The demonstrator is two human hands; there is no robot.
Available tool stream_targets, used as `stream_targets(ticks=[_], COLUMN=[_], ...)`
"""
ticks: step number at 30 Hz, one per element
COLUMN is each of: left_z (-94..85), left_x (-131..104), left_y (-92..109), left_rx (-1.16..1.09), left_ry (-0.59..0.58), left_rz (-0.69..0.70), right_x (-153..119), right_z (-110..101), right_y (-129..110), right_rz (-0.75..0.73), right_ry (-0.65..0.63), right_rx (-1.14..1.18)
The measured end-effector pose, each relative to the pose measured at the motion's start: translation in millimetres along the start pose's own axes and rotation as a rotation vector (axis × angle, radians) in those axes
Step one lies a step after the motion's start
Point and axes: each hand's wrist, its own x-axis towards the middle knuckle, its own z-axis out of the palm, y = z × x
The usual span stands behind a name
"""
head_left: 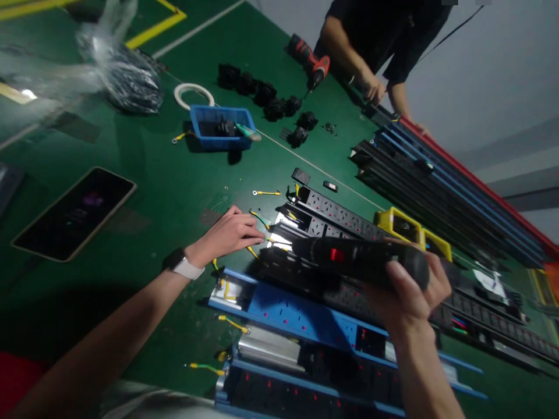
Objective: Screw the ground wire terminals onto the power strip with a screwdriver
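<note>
My right hand (417,291) is wrapped round a black power screwdriver (345,256) with a red switch. Its bit points left at the bare metal end of a black power strip (279,238), lit by the tool's lamp. At that end, my left hand (236,231) pinches a short yellow-green wire (268,239) between closed fingertips. Whether the bit touches a screw cannot be made out. Beside this strip lie another black strip (334,210) and a blue power strip (292,311), also with short yellow-green wires at their ends.
A phone (74,214) lies at left. Farther back are a blue bin (222,142), a white ring (175,96), black parts (265,93) and a red-black drill (318,70). Yellow bins (421,235) stand right. A co-worker's hands (373,90) hold a long red rail (471,171).
</note>
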Motion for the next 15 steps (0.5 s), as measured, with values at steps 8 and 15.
stream_targets(ticks=[8, 15], left_z=[-3.3, -0.7], left_x=[-0.2, 3.1], left_y=[-1.5, -2.6], left_rx=[-0.024, -0.035], left_ry=[-0.031, -0.066], left_rz=[0.011, -0.040], right_x=[63.7, 53.8], right_z=[-8.7, -7.0], right_y=[-56.3, -62.9], right_rz=[-0.388, -0.248], right_ry=[-0.100, -0.143], right_rx=[-0.291, -0.420])
